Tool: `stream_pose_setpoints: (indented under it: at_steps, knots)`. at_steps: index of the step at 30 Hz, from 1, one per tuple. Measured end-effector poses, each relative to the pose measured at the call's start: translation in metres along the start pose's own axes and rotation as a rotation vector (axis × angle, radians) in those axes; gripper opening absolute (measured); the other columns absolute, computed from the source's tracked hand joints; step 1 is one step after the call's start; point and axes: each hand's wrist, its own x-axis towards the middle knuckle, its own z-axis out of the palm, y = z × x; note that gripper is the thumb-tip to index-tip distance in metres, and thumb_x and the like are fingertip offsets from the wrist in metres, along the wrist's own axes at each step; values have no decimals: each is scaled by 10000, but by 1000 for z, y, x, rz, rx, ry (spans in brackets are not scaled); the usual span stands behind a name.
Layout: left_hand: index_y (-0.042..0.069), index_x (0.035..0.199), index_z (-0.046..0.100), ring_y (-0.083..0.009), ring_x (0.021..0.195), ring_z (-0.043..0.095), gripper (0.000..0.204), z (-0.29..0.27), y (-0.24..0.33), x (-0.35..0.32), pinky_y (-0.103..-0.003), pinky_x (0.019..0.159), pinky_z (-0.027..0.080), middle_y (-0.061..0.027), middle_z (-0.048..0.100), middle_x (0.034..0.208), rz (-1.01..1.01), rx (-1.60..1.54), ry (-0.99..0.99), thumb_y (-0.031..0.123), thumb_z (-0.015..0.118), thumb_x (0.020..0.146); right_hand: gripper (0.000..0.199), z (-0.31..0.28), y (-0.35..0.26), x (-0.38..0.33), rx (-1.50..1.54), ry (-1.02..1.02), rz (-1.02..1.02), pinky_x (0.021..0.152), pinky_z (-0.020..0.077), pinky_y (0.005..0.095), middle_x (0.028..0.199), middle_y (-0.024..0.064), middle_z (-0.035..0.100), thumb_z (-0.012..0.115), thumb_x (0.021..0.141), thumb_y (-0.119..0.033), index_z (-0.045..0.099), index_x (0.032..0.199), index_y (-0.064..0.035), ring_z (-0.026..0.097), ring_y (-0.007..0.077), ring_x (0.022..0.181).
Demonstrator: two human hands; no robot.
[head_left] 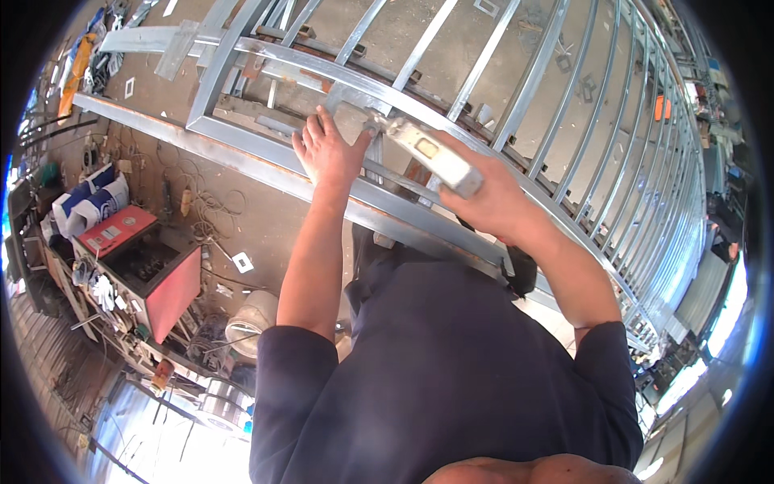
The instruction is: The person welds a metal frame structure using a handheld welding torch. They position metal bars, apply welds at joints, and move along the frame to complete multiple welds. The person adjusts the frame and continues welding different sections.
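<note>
My left hand (332, 152) lies on the steel frame with its fingers spread and the thumb out toward the right. In my right hand (492, 198) is a pale, boxy hand tool (431, 155) with a yellowish rectangle on its side and a narrow metal end; its exact kind I cannot make out. That end points left, close to my left thumb, over a short crosspiece of the frame. Under both hands runs the grey metal frame (274, 153), built of square tubing with long parallel bars. Part of the tubing is hidden behind my hands and the tool.
To the left stands a red metal box (173, 294) with an open dark top, beside a blue-and-white package (93, 198). A whitish bucket (251, 316) sits near my left arm. Cables and scraps lie on the floor. Barred panels (613, 121) stretch away to the right.
</note>
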Motion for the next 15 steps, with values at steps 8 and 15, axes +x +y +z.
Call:
stream_pose_setpoints:
  at_steps: [8, 15]
  knots:
    - [-34, 1678, 232, -340, 1555, 357, 1073, -14, -2, 1, -566, 1316, 100, -224, 401, 1629, -7, -2, -62, 580, 669, 913, 855, 58, -38, 57, -218, 49, 12, 1036, 575, 468, 1432, 205, 660, 826, 804, -119, 490, 1588, -179, 653, 453, 1238]
    - [-38, 1670, 246, -335, 1543, 371, 974, -11, -2, 2, -576, 1309, 124, -197, 417, 1591, 11, -60, -42, 375, 681, 903, 869, 81, -16, 68, -352, 135, -119, 911, 598, 496, 1301, 194, 709, 812, 795, -146, 463, 1589, -186, 701, 442, 1081]
